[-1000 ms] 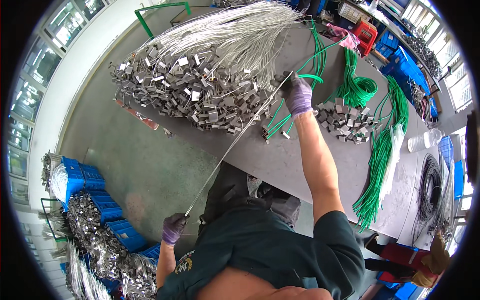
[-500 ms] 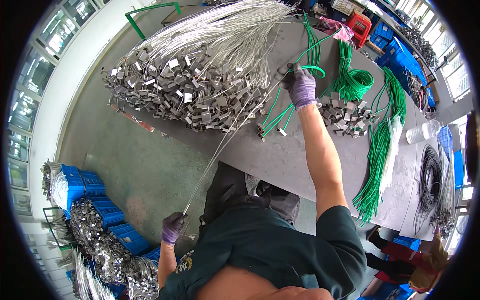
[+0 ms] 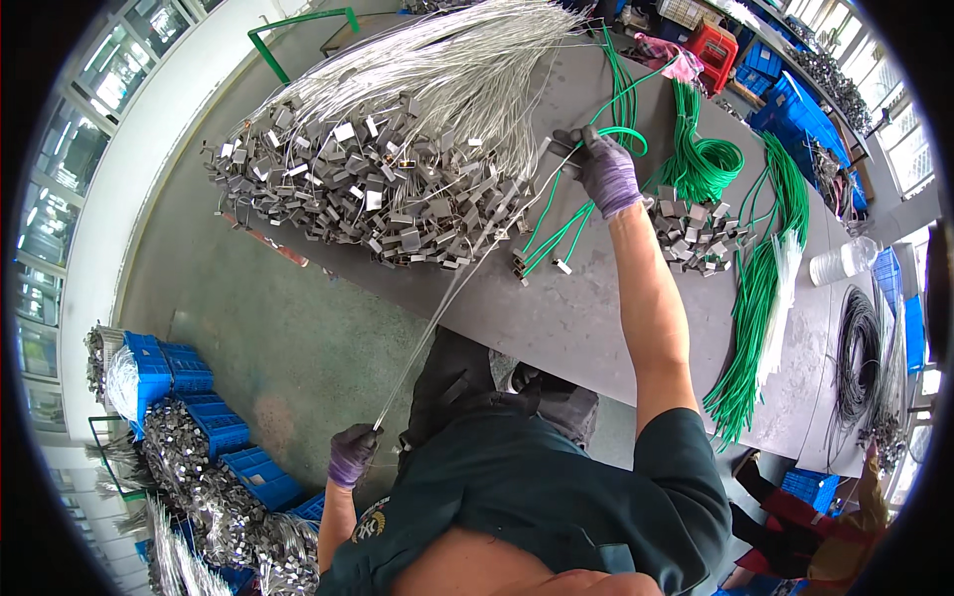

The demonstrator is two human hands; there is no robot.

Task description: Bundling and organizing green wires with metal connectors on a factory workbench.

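Note:
My left hand [image 3: 352,454], in a purple glove with dark fingers, is low beside my hip. It is closed around thin silver wires [image 3: 425,338] that run slantwise up across the table edge. My right hand [image 3: 602,171], gloved alike, is over the table with its fingers bent together around the upper end of a wire. A small grey metal block [image 3: 545,145] shows at those fingertips. Close behind this hand lies a looped green cable [image 3: 624,132]; whether I touch it cannot be made out. Left of the hand spreads a big heap of grey metal blocks [image 3: 373,199] with silver wires.
Green cable bundles [image 3: 708,164] and a smaller pile of metal blocks [image 3: 686,233] lie to the right on the grey table [image 3: 527,328]. Farther right are a clear plastic bottle [image 3: 843,261] and a black wire coil [image 3: 857,343]. Blue crates [image 3: 260,475] line the lower left floor.
My left hand has shifted slightly right, still gripping the wires. My right hand has come a little down and right, and a small block now shows at its fingertips.

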